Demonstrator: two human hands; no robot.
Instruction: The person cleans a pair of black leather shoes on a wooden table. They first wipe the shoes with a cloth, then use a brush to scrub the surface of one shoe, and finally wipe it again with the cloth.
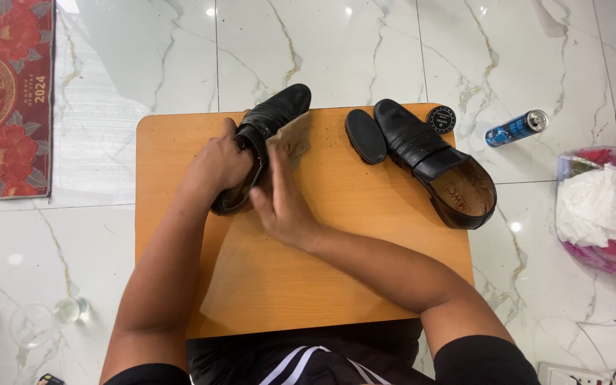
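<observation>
Left hand (217,165): gripped shoe (265,135) on table (336,264).
Right hand (283,203): pressed cloth (292,137) against shoe.
Second shoe (433,160): right of it.

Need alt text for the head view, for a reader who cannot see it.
On an orange table, the left hand grips a black shoe while the right hand presses a tan cloth to it. A second shoe, brush and tin lie right.
</observation>
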